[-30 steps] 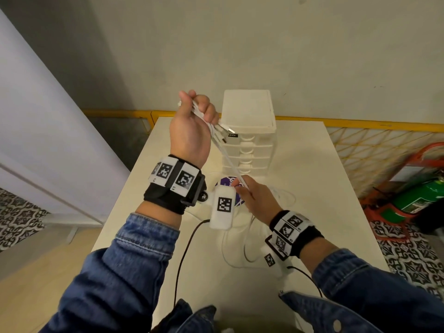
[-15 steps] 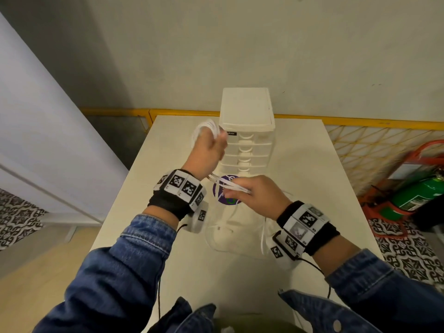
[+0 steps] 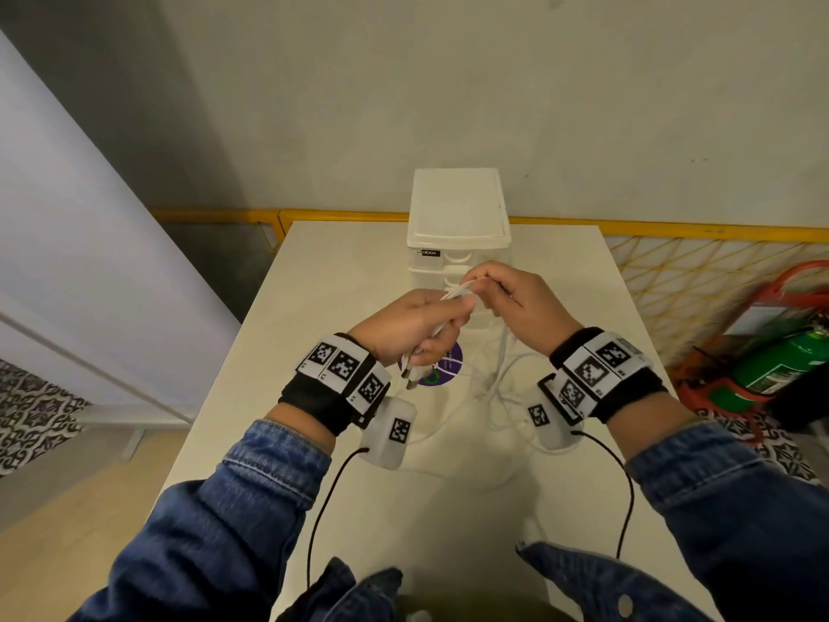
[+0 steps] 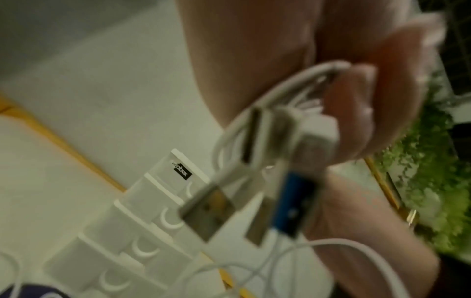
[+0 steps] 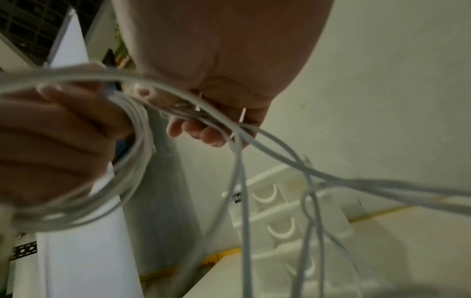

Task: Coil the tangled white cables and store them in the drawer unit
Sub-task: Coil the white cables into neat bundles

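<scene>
My left hand (image 3: 448, 312) grips a small coil of white cables (image 5: 137, 161) in its fist. USB plugs (image 4: 211, 211) hang below it, one of them blue inside (image 4: 293, 205). My right hand (image 3: 480, 285) pinches the strands (image 5: 280, 153) right beside the left thumb, and they trail down from it. Both hands hover in front of the white drawer unit (image 3: 457, 208), whose drawers (image 4: 153, 201) are closed. More loose cable (image 3: 498, 397) lies looped on the white table (image 3: 341, 271) under my right wrist.
A purple round sticker (image 3: 442, 374) lies on the table below my left hand. A yellow rail (image 3: 359, 215) runs along the table's far edge. At the right, off the table, stands a green fire extinguisher (image 3: 780, 370). A pale panel (image 3: 89, 262) is at the left.
My left hand came down from head height with the coil. My right hand rose from near the purple sticker and met it in front of the drawers.
</scene>
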{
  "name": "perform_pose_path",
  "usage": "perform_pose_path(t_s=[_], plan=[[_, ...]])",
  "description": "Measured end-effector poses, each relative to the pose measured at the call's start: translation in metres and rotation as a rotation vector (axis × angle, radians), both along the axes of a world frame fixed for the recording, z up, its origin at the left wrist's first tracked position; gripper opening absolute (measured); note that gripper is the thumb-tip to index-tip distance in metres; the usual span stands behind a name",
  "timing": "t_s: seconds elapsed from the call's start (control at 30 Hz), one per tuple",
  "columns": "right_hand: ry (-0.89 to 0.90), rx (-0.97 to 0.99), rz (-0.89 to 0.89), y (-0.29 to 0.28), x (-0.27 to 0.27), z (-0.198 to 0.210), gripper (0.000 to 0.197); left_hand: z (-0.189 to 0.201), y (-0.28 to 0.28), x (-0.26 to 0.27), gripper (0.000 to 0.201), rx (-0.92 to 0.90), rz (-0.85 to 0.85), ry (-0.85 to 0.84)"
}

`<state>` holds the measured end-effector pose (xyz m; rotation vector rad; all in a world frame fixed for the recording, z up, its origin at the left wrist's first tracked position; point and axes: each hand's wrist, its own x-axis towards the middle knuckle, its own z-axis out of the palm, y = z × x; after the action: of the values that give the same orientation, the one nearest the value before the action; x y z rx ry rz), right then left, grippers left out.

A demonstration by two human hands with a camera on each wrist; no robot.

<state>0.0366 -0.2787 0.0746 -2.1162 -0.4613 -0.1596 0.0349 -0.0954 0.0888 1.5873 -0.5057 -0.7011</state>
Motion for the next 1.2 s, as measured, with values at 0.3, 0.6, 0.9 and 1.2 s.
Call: perform_pose_path(t_s=[0.3,0.6,0.9,1.2], plan=[[0.038,-0.004,-0.043,0.02,-0.007,-0.031,0.026,0.012,0.002,0.003,0.051,-0.451,-0.117,0.267],[0.23,-0.141,-0.057,0.019,-0.008,-0.064,0.012,0.029,0.002,0.005,0.059,-0.544,0.028,0.376],[0.277,-0.168,-0.075,0.013,-0.026,-0.093,0.014,0.033,0.018,0.022,0.049,-0.804,0.299,0.289],[0.354,0.063,-0.247,0.006,-0.015,-0.066,0.093,0.033,0.016,0.018,0.045,-0.507,0.266,0.225]])
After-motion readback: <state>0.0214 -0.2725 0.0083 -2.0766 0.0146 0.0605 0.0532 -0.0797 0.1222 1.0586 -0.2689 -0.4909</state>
